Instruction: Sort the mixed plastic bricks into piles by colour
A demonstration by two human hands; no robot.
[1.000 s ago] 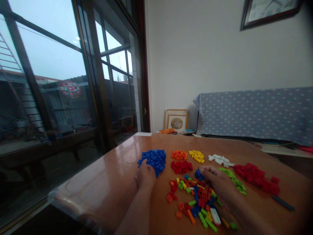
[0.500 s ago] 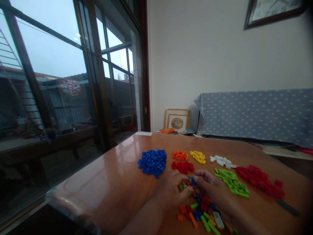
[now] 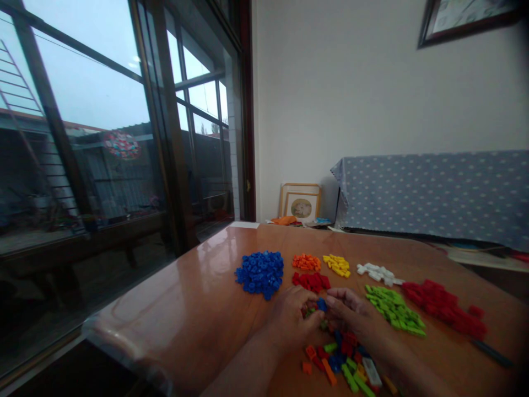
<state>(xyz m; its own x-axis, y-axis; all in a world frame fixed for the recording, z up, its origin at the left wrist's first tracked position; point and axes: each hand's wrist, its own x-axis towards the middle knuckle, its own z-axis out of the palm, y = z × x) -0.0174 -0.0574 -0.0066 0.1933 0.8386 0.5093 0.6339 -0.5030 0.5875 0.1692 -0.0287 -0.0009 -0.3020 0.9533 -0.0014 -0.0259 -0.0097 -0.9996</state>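
My left hand [image 3: 294, 309] and my right hand [image 3: 356, 313] meet over the near middle of the table. A small blue toy building piece [image 3: 322, 304] shows between their fingertips, and the fingers of both hands are closed in on it. Its exact shape is too small to make out. Under and in front of the hands lies a mixed heap of plastic building pieces [image 3: 335, 363] in red, blue, green, orange and white. My fingers and right forearm hide part of this heap.
Sorted piles lie around on the glossy wooden table [image 3: 198, 309]: blue pieces [image 3: 260, 274], orange pieces [image 3: 306, 262], small red pieces [image 3: 311, 282], yellow pieces [image 3: 336, 265], white pieces [image 3: 379, 273], green pieces [image 3: 394, 310] and larger red pieces [image 3: 443, 306]. A dark stick-like object [image 3: 491, 353] lies at right.
The blue piece has shifted slightly left between the fingertips and shows more plainly. Both hands stay nearly in place; the whole view has moved a little.
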